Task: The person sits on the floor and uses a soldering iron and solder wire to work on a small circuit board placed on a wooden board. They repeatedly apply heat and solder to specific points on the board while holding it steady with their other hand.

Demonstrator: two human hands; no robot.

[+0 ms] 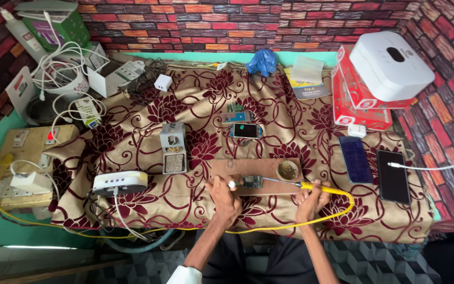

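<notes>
Head view: I see right hand [311,199] clamped on yellow soldering iron [316,187], left hand [225,195] pinching small circuit board [251,182] on wooden block [227,169]. Risk: tip slips, burns fingers or floral cloth [148,205].

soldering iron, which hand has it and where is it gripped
The right hand holds the soldering iron by its yellow handle, tip toward the small circuit board, which the left hand steadies.
</notes>
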